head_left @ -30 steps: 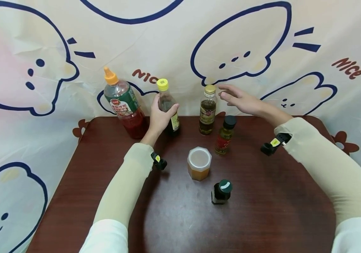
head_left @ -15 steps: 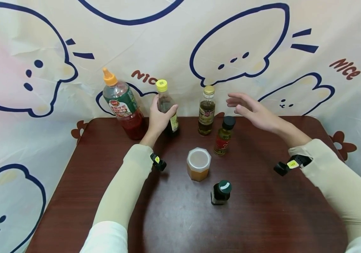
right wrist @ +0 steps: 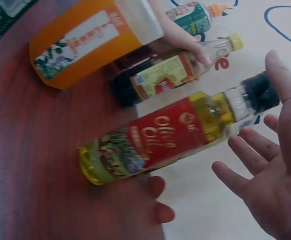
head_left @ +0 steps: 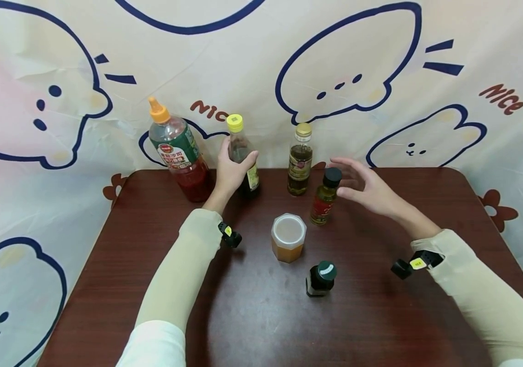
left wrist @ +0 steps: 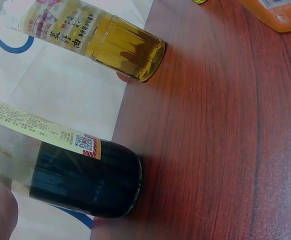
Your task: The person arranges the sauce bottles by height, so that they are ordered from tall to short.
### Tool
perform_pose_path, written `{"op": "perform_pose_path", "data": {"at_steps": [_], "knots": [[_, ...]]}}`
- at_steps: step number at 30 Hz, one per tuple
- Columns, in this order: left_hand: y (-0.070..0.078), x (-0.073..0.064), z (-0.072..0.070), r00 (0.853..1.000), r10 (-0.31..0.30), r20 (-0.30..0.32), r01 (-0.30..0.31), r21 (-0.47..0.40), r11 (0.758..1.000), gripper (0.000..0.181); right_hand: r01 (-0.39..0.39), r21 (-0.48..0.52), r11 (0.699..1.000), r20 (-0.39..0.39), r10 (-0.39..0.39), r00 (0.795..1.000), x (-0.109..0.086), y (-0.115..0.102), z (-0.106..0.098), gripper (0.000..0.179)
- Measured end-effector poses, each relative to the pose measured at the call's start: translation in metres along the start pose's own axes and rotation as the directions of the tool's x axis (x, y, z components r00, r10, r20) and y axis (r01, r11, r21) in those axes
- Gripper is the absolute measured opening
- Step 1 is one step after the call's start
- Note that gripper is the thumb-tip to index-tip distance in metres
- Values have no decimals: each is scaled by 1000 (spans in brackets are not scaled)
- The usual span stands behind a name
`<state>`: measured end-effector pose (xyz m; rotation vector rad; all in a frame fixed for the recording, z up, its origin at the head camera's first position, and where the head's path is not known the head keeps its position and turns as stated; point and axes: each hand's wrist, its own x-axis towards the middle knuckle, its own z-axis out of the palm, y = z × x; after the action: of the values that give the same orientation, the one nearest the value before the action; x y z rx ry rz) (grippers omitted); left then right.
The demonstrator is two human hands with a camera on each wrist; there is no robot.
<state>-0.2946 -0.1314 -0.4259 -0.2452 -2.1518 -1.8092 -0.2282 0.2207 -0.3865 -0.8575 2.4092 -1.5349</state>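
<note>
My left hand (head_left: 231, 173) grips a yellow-capped bottle of dark liquid (head_left: 253, 179) around its upper body. It stands upright at the table's back edge, and its dark lower part (left wrist: 85, 180) fills much of the left wrist view. On the other side, my right hand (head_left: 367, 189) is beside a black-capped olive oil bottle (head_left: 323, 203), fingers spread and thumb apart. In the right wrist view that bottle's red label (right wrist: 168, 131) reads "Olive Oil", with the thumb (right wrist: 280, 72) close to the cap. Whether thumb and cap touch, I cannot tell.
Left of the left hand stands a large ketchup bottle (head_left: 183, 158) with an orange nozzle. A gold-capped rapeseed oil bottle (head_left: 300, 165) is between the hands. Nearer me are a white-lidded orange jar (head_left: 287, 251) and a small dark green-capped bottle (head_left: 320, 283). A patterned cloth (head_left: 243, 66) hangs behind.
My right hand first drew back to the right from the gold-capped bottle, then came down beside the olive oil bottle. My left hand has kept its grip in place.
</note>
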Motion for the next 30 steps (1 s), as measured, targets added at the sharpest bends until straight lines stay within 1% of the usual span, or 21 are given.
{"op": "perform_pose_path", "data": {"at_steps": [4, 11, 16, 17, 21, 23, 24, 28, 29, 30], "knots": [[1, 0, 0, 1000, -9, -2, 9, 1, 1000, 58, 3, -18, 1000, -9, -3, 1000, -4, 10, 10, 67], [1, 0, 0, 1000, -4, -5, 4, -8, 1000, 59, -6, 32, 999, -2, 6, 1000, -5, 25, 27, 71], [0, -1, 0, 1000, 4, -6, -4, 5, 1000, 58, 11, 56, 998, -9, -11, 1000, -3, 30, 36, 70], [4, -2, 0, 1000, 3, -4, -3, 3, 1000, 57, 12, 59, 998, -11, -11, 1000, -2, 31, 37, 69], [4, -2, 0, 1000, 8, -7, -8, -3, 1000, 57, 13, 75, 997, -9, -12, 1000, -1, 36, 42, 69], [11, -5, 1, 1000, 3, -8, -3, -12, 1000, 55, 9, 77, 997, -9, -9, 1000, 0, 38, 44, 68], [11, -5, 1, 1000, 7, -11, -8, -14, 1000, 55, 9, 73, 997, -12, -8, 1000, 1, 39, 45, 68], [31, -12, 1, 1000, 6, -8, -6, -28, 1000, 51, 0, 46, 999, -27, 1, 1000, 2, 41, 47, 62], [35, -13, 0, 1000, 6, -6, -6, -27, 1000, 50, -1, 37, 999, -32, 2, 999, 3, 41, 47, 60], [37, -14, 0, 1000, 5, -5, -5, -26, 1000, 51, 0, 29, 1000, -36, 1, 999, 3, 42, 48, 59]]}}
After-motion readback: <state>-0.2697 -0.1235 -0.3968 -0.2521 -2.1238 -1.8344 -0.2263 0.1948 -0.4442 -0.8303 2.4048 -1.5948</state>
